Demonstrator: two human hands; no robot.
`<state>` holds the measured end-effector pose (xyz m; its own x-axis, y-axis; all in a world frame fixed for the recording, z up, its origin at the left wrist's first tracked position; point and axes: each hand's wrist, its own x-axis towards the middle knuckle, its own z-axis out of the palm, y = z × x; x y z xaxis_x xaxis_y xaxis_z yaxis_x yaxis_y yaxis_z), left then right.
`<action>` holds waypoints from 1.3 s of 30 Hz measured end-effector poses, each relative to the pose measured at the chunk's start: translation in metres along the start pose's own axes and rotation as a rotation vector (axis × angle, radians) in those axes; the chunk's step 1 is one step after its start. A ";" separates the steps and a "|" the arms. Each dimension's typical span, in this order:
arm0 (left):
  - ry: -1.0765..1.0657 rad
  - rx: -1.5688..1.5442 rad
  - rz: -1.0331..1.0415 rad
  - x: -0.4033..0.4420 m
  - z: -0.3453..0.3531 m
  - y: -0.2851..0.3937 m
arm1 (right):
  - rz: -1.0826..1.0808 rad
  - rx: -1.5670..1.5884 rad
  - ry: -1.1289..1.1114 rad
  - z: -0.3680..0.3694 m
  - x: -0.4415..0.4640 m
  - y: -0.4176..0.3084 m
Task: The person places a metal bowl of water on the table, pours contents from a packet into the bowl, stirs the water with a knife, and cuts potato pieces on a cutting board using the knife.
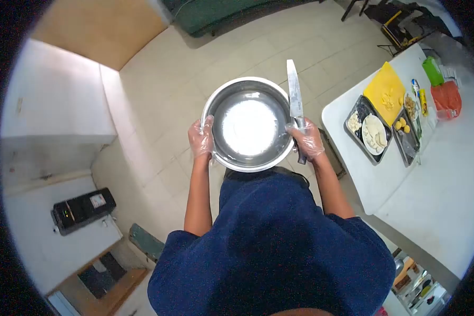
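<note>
A round steel bowl point(231, 158) is held in front of my body, its shiny inside facing up with a bright reflection on the bottom. My left hand point(201, 138), in a clear plastic glove, grips the rim on the left with the thumb over the edge. On the opposite side my right hand point(309, 141), gloved the same way, clasps the rim together with a large knife point(295, 92). The knife's blade points away from me, and its dark handle runs under my thumb and shows below the hand.
To the right stands a white table point(353, 163) bearing a yellow cutting board point(384, 84), a dark tray point(375, 157) with a white plate point(374, 131), and a second tray point(405, 142) with yellow pieces. A black appliance point(84, 209) sits at left; a green sofa point(210, 18) stands ahead.
</note>
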<state>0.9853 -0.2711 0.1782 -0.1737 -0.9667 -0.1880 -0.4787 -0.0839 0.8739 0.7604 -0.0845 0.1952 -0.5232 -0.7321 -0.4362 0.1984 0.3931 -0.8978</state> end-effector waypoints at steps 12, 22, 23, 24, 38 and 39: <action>-0.302 0.106 0.311 0.201 0.089 0.116 | -0.030 0.249 0.387 0.000 0.119 -0.060; -0.529 0.104 0.416 0.303 0.212 0.201 | 0.009 0.327 0.616 -0.046 0.197 -0.101; -0.537 0.125 0.406 0.308 0.226 0.213 | 0.001 0.321 0.629 -0.056 0.205 -0.104; -0.547 0.155 0.392 0.309 0.237 0.222 | -0.002 0.360 0.608 -0.067 0.212 -0.100; -0.839 0.153 0.478 0.312 0.451 0.342 | 0.034 0.269 0.907 -0.225 0.251 -0.138; -0.886 0.118 0.461 0.312 0.469 0.349 | 0.016 0.278 0.948 -0.236 0.256 -0.134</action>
<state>0.3606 -0.4883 0.2144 -0.9182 -0.3666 -0.1498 -0.2770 0.3242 0.9045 0.4046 -0.1933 0.2184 -0.9421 0.0690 -0.3282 0.3353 0.1659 -0.9274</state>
